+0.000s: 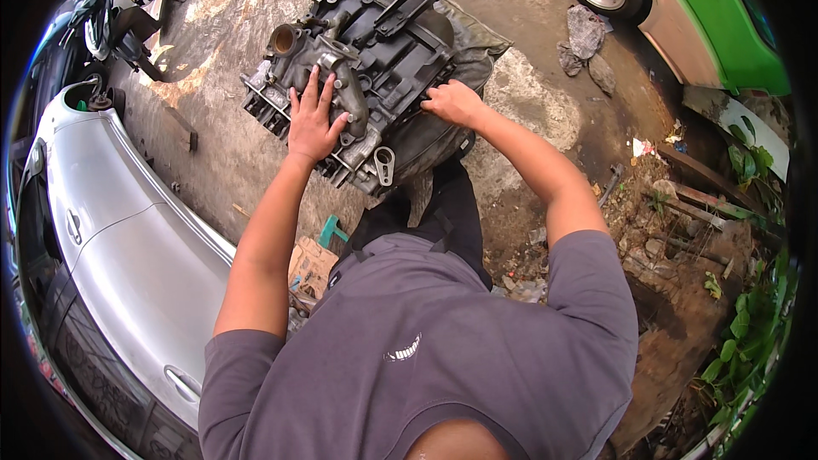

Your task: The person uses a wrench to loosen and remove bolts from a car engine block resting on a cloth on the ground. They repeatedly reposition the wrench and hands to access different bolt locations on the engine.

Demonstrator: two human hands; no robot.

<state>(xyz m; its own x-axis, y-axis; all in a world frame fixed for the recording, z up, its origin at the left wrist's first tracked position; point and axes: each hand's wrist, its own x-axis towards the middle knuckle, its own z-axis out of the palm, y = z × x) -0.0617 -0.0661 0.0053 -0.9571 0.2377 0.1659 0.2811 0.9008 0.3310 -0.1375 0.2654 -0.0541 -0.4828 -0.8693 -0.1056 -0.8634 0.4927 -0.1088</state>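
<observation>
A silver car (158,230) stands left of the engine (409,60), which sits over concrete (217,175). The left hand (313,126) rests atop it, fingers spread; the right hand (453,105) touches its right edge, fingers curled, whether gripping I cannot tell.

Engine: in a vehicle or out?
Out: the engine sits in the open, no engine bay around it, left hand spread on it, right hand at its edge.
</observation>
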